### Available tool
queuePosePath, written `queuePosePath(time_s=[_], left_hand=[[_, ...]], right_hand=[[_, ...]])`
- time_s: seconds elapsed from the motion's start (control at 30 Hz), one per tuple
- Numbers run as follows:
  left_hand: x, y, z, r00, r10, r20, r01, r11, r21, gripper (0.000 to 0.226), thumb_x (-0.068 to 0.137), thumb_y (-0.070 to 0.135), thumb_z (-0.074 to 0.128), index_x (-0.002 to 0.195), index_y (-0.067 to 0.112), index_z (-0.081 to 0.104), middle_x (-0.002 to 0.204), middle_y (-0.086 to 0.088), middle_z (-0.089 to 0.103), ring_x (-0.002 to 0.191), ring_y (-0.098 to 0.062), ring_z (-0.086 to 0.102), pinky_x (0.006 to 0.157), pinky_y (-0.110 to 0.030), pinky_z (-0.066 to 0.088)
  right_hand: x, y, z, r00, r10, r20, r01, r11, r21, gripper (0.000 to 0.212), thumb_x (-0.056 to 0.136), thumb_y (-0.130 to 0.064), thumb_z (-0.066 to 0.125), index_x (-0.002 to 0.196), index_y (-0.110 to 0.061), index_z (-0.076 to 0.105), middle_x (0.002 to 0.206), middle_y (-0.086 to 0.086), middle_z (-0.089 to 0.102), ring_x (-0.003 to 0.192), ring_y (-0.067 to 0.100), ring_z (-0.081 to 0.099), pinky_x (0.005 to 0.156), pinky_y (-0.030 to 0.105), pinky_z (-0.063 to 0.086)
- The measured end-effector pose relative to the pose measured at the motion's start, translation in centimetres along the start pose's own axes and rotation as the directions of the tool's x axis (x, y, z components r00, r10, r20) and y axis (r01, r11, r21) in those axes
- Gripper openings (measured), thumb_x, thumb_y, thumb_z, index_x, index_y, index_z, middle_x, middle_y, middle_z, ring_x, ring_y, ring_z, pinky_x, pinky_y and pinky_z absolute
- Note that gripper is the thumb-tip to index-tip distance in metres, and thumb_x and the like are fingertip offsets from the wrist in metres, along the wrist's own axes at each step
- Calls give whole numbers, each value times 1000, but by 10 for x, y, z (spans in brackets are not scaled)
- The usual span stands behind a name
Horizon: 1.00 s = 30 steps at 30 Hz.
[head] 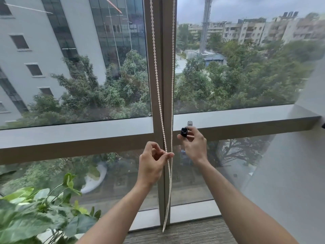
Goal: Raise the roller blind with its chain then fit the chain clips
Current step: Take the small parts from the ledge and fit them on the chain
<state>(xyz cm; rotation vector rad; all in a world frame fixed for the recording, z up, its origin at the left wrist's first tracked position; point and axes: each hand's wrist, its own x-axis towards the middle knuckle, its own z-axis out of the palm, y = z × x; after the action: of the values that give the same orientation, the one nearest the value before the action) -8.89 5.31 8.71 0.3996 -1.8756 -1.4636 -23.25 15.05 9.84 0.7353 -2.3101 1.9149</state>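
The bead chain (162, 120) is pinched between thumb and forefinger of the left hand (152, 161), both strands drawn together at the fingertips, in front of the window mullion (162, 67). Just to the right and a little higher, a small black chain clip (184, 132) is gripped in the closed fingers of the right hand (194, 143), its open end turned toward the chain. The chain's long axis runs vertically, hanging down to the floor; the blind itself is out of view above, judged already raised. A short leftward move is needed
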Motion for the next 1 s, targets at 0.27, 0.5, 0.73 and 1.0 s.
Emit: queuePosePath(time_s=[0.27,0.5,0.73,1.0], left_hand=[[0,10,-2,979,200,25,-201,978,58,13,76,14,82,83,13,71,77,0,70,65,-12,64,65,-29,53],[-1,13,-19,944,310,111,-325,931,163,30,75,11,82,103,19,74,97,11,69,76,-11,62,74,-25,52],[0,13,-39,960,164,229,-194,974,116,42,75,22,83,115,27,69,107,13,69,96,-8,63,73,-26,52],[-10,16,-57,946,42,322,-11,995,-97,43,73,15,83,114,16,69,112,1,72,108,-7,66,79,-21,56]], right_hand=[[-49,1,22,986,-91,141,92,996,3,24,80,-13,72,102,-22,68,100,2,72,86,-1,69,80,19,55],[-77,0,38,990,-91,113,76,989,130,22,87,-10,69,108,-14,71,99,4,74,92,13,72,80,25,58],[-93,-8,43,988,-131,77,123,987,101,21,89,-14,70,110,-11,67,100,4,74,92,15,72,81,29,59],[-111,-21,47,993,-107,46,103,991,88,21,83,-2,71,103,-10,67,95,1,72,87,5,70,78,20,55]])
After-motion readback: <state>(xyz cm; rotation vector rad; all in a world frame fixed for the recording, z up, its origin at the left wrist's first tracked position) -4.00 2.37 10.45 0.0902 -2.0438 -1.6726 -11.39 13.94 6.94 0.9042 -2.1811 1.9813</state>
